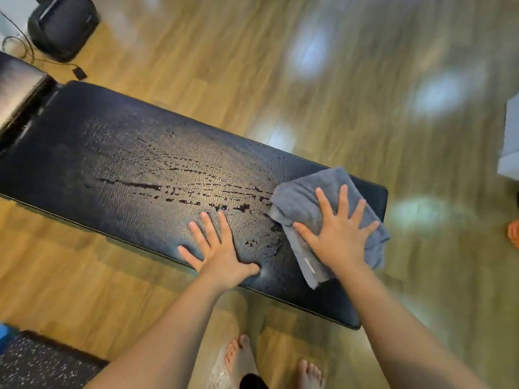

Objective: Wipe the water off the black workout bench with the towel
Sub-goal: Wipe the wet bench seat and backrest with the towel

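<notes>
My right hand [335, 234] lies flat over the grey towel [303, 203], so the cloth beneath my palm is hidden, and so is the black bench [92, 155] under the towel; my left hand [217, 252] covers a patch of padding near the front edge; the bench's left end runs off the frame; the wooden floor [351, 80] is smeared by blur; my feet [243, 360] are cut off below.

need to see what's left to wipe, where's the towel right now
The grey towel lies on the right end of the black bench, flat under the right hand, just right of the water streaks.
</notes>
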